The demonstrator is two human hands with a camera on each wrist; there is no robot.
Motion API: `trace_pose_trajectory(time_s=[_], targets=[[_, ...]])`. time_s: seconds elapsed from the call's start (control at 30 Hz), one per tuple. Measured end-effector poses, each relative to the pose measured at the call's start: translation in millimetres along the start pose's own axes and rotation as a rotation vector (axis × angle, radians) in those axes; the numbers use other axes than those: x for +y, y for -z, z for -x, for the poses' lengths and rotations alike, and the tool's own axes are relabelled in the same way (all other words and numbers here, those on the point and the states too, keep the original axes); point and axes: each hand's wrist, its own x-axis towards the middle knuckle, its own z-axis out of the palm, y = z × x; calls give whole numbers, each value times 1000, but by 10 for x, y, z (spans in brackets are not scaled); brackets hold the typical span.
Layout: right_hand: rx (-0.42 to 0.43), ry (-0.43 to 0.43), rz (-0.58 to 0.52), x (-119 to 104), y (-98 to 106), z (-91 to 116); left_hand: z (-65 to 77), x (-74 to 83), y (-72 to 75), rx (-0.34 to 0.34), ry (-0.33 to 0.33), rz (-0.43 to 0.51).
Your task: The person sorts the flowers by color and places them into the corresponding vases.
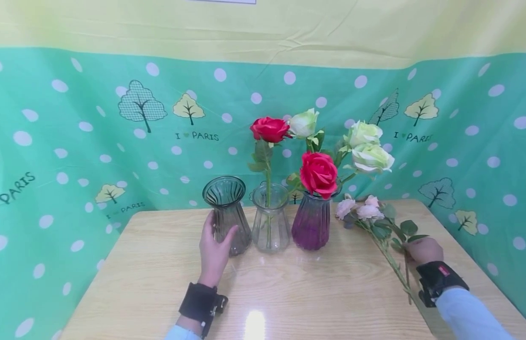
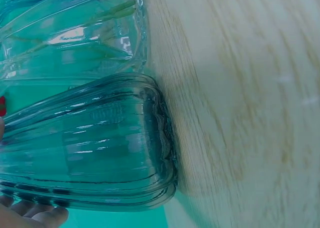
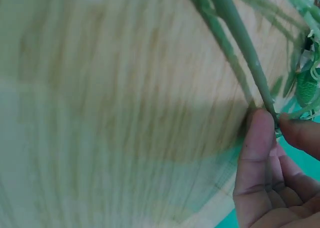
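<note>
My left hand (image 1: 215, 255) holds the grey-tinted ribbed glass vase (image 1: 234, 229), fingers round its left side and thumb in front. In the left wrist view the glass vase (image 2: 90, 143) shows its base at the wooden surface, and no flower is visible in it. At the right, my right hand (image 1: 425, 250) pinches the green stem of a flower. The right wrist view shows the stem (image 3: 245, 43) between thumb and fingertips. Pale pink flowers (image 1: 369, 212) with green leaves lie on the table there; which bloom belongs to the pinched stem I cannot tell.
A clear glass vase (image 1: 276, 231) in the middle holds a red rose (image 1: 270, 129). Beside it, a purple vase (image 1: 310, 224) bears another red rose (image 1: 319, 174) and several whitish-green roses (image 1: 372, 157). A green printed cloth (image 1: 161, 160) hangs behind the wooden table (image 1: 161, 283).
</note>
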Motion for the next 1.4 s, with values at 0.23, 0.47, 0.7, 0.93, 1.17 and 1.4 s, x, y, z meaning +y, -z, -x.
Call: trace_pose_trajectory(time_s=[0.23,0.47,0.7,0.93,1.17,1.4], targets=[[-152,-108,-203,27,103,-26,-2,-2,-5,-3,0,-4],[-399,-199,-742,-34,214,19,-15,6,12,-2,6,-12],[-472,-194,-938,-28,262,3,-28,11,15,0,11,-6],[-415,-63,-711,-90,253,12,-24,8,21,3,21,-5],[-494,-14,-779,-152,260,43,-7,15,12,4,17,-8],[-565,-23,-959,-153,233,34,1,14,5,-5,29,-5]])
